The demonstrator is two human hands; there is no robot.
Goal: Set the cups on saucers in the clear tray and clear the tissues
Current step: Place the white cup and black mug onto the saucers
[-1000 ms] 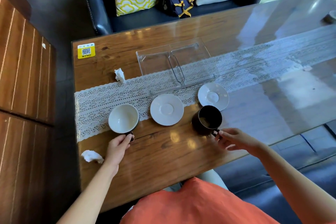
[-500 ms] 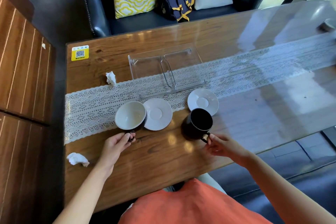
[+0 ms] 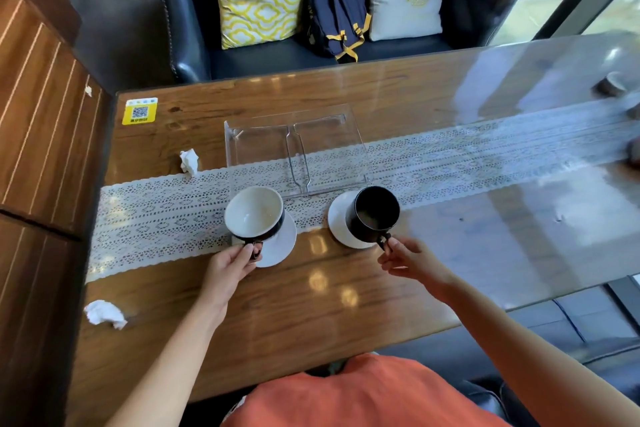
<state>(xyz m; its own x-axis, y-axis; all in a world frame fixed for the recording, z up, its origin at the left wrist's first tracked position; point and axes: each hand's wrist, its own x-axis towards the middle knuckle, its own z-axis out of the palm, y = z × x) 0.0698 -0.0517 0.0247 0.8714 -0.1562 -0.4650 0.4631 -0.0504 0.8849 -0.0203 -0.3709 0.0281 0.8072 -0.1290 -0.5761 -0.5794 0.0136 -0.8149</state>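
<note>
My left hand [image 3: 230, 262] grips the handle of a cup with a white inside [image 3: 254, 213], held over the left white saucer [image 3: 281, 248]. A black cup [image 3: 375, 215] is held by its handle in my right hand [image 3: 408, 262] over the right white saucer [image 3: 337, 224]. Whether either cup rests on its saucer I cannot tell. Just behind them the clear tray [image 3: 294, 149] with two compartments lies empty on the lace runner. One crumpled tissue [image 3: 189, 160] lies left of the tray. Another tissue [image 3: 105, 314] lies near the table's front left corner.
The wooden table [image 3: 311, 305] has a glass top and a lace runner [image 3: 467, 156] across it. A yellow sticker [image 3: 139, 111] marks the back left corner. A dark sofa [image 3: 311, 55] with cushions and a bag stands behind. Small dark objects [image 3: 611, 85] sit far right.
Both hands have carried their cups away from me and over the saucers: the white-lined cup to the left saucer, the black cup to the right one. The view has shifted.
</note>
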